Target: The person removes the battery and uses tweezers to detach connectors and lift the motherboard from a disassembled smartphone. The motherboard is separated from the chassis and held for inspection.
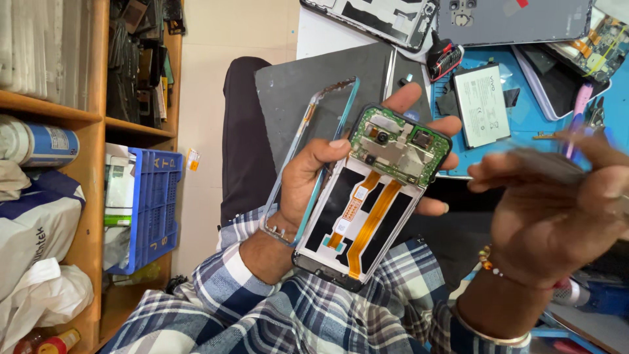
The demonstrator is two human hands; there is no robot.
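Note:
My left hand [306,178] grips an opened phone [367,210], its back off. A green circuit board with camera modules sits at the phone's top end, and orange flex cables run over black shielding below. The same hand also holds a thin teal-edged phone frame [308,124], which lies behind the phone on the thumb side. My right hand [557,223] is blurred, just right of the phone and apart from it. Its fingers pinch a thin grey piece [544,159] too smeared to identify.
A blue work mat [524,128] carries a white phone battery [481,105], a grey back cover [517,23], an open phone with a bare board [603,46] and small tools. A dark grey mat [308,78] lies beside it. At left stand wooden shelves [92,196] and a blue crate [154,203].

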